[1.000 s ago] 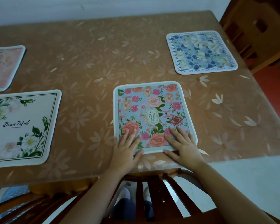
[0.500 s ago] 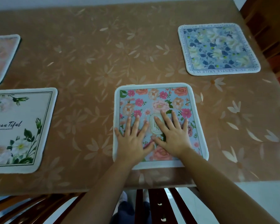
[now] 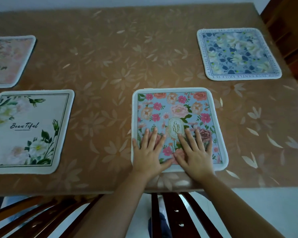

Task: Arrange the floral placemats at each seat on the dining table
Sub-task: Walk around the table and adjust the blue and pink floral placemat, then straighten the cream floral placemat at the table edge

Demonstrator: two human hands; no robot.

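Head view: I see left hand (image 3: 149, 155) and right hand (image 3: 195, 155) flat, fingers spread, on the near half of the blue flowered square placemat (image 3: 172, 107).

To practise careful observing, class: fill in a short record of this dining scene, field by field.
Placemats in view: four
Under hands: Garden placemat, by the near edge of the table
Left hand: flat on it, fingers straight
Right hand: flat on it, fingers straight
Others: Beautiful placemat, blue floral placemat, pale pink placemat
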